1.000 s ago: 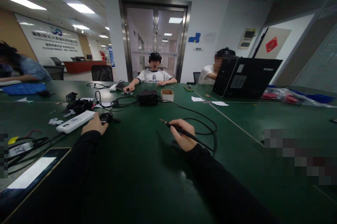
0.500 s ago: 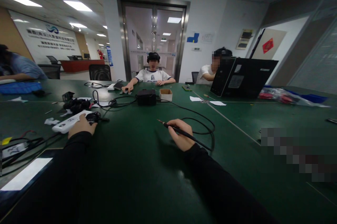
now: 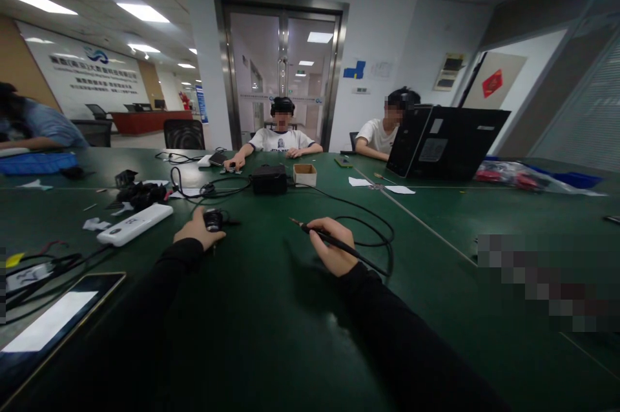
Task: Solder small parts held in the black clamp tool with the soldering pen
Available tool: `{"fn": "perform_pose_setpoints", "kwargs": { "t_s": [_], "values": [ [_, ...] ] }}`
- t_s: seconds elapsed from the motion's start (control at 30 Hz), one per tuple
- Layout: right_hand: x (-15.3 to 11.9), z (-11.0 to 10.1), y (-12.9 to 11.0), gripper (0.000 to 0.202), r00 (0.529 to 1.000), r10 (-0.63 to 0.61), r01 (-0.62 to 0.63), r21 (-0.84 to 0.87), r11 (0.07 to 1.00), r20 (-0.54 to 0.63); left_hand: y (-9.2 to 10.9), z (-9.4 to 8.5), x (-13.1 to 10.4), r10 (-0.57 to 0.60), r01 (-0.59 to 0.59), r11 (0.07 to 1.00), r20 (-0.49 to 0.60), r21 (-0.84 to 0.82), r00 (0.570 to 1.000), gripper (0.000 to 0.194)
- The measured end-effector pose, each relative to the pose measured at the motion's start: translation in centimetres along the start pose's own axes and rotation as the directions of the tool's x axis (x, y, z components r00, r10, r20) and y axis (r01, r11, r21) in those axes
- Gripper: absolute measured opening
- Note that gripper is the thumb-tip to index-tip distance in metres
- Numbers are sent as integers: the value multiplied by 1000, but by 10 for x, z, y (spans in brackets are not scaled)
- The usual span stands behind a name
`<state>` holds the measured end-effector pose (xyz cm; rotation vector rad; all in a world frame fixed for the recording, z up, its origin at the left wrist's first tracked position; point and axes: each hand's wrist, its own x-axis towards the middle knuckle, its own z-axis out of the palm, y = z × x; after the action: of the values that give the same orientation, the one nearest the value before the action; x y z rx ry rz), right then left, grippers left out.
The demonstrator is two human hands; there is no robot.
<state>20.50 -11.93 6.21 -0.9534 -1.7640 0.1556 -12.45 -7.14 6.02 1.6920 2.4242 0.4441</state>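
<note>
In my right hand [image 3: 334, 245] is a thin black pen-like tool [image 3: 339, 244], its pointed tip aimed to the left above the green table [image 3: 261, 309]. A black cable runs from the tool's rear and loops on the table to its right. My left hand [image 3: 196, 231] is closed round a small bundle of black cable [image 3: 213, 219], with the thumb on its near side and a short end sticking out to the right. Left of that hand lies a white power strip [image 3: 138, 225].
A black box [image 3: 270, 179] and a small open carton [image 3: 305, 174] stand further back. At the left are tangled black cables [image 3: 140, 194] and a phone [image 3: 97, 283]. A black computer case [image 3: 445, 141] stands at the right. Two people sit across the table.
My left hand has moved right, away from the power strip, with the black cable bundle. My right hand has stayed in place. The person behind the computer case has lowered an arm.
</note>
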Motion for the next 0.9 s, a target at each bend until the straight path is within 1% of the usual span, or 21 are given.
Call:
{"fn": "perform_pose_setpoints", "kwargs": {
  "t_s": [0.1,0.17,0.27,0.37,0.47,0.53,0.63,0.73,0.77,0.8,0.83,0.87,0.9],
  "values": [
    [1,0,-1,12,1000,-6,6,-2,1000,-4,39,6,-24,112,-99,989,120,-107,986,103],
    [1,-1,-2,12,1000,-13,13,2,1000,-17,60,11,-41,194,-169,974,164,-153,967,105],
    [2,-1,-4,12,999,-22,22,7,1000,-43,83,17,-65,274,-243,954,185,-176,944,102],
    [2,-1,-4,13,999,-14,14,3,1000,-48,100,22,-86,331,-294,933,166,-209,929,97],
    [2,0,-2,13,999,-11,11,1,1000,-40,111,27,-102,369,-335,913,119,-233,922,93],
    [2,0,-2,13,999,-18,18,0,1000,-38,116,29,-109,383,-351,904,99,-243,918,93],
    [2,0,-2,14,999,-18,17,-12,1000,-38,118,29,-109,388,-351,904,124,-242,913,91],
    [2,-1,-2,14,999,-12,12,-11,1000,-52,116,21,-100,354,-311,925,200,-216,914,93],
    [2,-1,-2,14,998,-13,13,-9,1000,-57,115,16,-98,341,-303,933,210,-195,916,94],
    [2,-2,-2,14,998,-14,14,-6,1000,-61,114,9,-99,349,-318,932,196,-175,916,92],
    [2,-2,-3,14,998,-16,15,-3,1000,-59,114,-1,-104,392,-368,915,159,-163,906,85],
    [2,-2,-3,14,998,-16,16,0,1000,-57,114,-13,-113,466,-448,879,98,-163,879,73],
    [2,-2,-3,14,999,-14,15,4,1000,-52,115,-26,-127,586,-574,797,9,-189,810,54]
  ]
}}
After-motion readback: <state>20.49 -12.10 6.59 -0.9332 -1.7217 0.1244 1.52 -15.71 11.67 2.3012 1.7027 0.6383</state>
